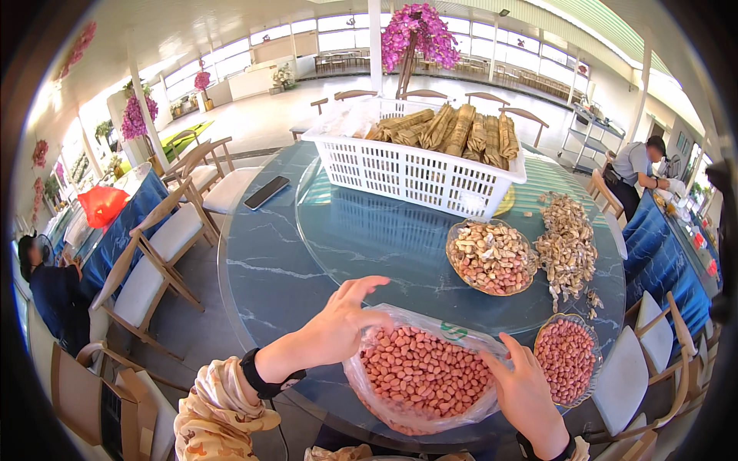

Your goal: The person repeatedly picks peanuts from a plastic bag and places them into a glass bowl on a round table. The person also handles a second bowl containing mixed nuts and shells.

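Note:
A clear plastic bag full of shelled peanuts [426,374] lies wide open at the near edge of the round glass-topped table. My left hand [340,322] is at the bag's upper left rim, thumb over the plastic and fingers spread; whether it pinches the film is unclear. At the right rim is my right hand [519,380], thumb and forefinger apart around the edge of the plastic. Close to its right stands a glass bowl of shelled peanuts [565,360]. Farther back, another bowl [493,256] holds peanuts mixed with unshelled ones or shells.
A white plastic basket [403,173] holds leaf-wrapped bundles [458,129]. Peanut shells [568,248] are heaped at the right. A smartphone [267,192] lies at the left. Wooden chairs surround the table. Two people [634,167] [55,288] are at other tables.

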{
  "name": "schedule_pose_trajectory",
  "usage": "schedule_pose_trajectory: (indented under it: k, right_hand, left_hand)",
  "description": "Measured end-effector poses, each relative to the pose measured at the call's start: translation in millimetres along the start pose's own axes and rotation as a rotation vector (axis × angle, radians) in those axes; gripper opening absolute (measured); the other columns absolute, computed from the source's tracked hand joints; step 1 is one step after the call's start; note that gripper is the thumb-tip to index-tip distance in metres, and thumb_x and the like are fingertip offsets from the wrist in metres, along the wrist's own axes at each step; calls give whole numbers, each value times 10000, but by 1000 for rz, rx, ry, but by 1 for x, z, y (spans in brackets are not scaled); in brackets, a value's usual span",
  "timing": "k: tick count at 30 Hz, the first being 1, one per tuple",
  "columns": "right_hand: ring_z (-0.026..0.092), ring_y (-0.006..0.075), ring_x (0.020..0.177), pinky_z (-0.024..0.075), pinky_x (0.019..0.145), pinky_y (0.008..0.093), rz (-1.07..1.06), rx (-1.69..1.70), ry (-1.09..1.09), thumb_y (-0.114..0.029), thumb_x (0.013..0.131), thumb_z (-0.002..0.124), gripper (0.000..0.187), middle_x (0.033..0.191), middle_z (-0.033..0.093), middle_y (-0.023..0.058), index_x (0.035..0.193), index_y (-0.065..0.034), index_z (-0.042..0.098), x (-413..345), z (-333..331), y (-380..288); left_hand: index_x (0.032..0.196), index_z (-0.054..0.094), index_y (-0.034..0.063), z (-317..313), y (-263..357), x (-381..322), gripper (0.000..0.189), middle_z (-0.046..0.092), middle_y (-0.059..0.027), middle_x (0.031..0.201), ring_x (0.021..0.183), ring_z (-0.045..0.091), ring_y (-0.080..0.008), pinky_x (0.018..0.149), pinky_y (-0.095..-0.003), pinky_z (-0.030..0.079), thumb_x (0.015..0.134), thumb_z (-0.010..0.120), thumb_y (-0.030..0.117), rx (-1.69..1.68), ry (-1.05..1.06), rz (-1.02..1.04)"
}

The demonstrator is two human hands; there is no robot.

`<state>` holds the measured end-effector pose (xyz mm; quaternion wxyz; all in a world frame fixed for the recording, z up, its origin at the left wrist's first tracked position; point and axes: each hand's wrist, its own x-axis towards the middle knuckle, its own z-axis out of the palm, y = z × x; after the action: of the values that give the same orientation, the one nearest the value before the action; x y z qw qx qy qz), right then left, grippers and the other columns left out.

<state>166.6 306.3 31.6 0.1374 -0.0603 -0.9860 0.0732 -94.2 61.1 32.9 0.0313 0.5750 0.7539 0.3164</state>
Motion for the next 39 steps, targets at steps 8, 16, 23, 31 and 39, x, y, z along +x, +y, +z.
schedule_pose_trajectory:
  k: [8, 16, 23, 31, 39]
  right_hand:
    - [583, 388, 1273, 491, 1037, 490, -20, 31, 6, -19, 877, 714, 412, 1470, 548, 214, 1282, -92, 736, -14, 0, -4]
    - [475, 394, 1423, 367, 1170, 568, -106, 36, -22, -22, 855, 733, 411, 1504, 555, 161, 1257, -105, 742, -33, 10, 5]
    - [471, 383, 1448, 362, 1185, 564, -102, 117, -21, -45, 876, 734, 420, 1521, 572, 129, 1293, -100, 721, -37, 24, 13]
    - [528, 364, 1406, 408, 1148, 543, -132, 162, 65, -56, 857, 735, 434, 1490, 593, 145, 1290, -90, 726, -39, 36, 18]
    - [554, 370, 1378, 436, 1124, 523, -120, 223, 173, -27, 862, 706, 439, 1481, 602, 161, 1299, -68, 724, -47, 56, 20]
  left_hand:
    - [892, 858, 120, 16, -16, 11, 118, 553, -185, 1514, 1431, 409, -429, 1134, -547, 402, 786, 821, 156, 297, -12, 43]
    - [858, 845, 100, 28, -19, 20, 135, 600, -141, 1438, 1422, 420, -406, 1142, -545, 403, 740, 856, 165, 692, -22, 43]
    - [864, 847, 109, 33, -34, 23, 138, 627, -129, 1382, 1411, 435, -397, 1132, -536, 414, 737, 808, 67, 473, -40, 18]
    - [848, 833, 84, 36, -40, 26, 85, 634, -99, 1382, 1400, 451, -377, 1125, -526, 422, 783, 778, 86, 427, -56, 31]
    - [853, 823, 40, 42, -38, 22, 104, 631, -138, 1403, 1374, 461, -398, 1114, -528, 436, 766, 773, 67, 428, -89, 22]
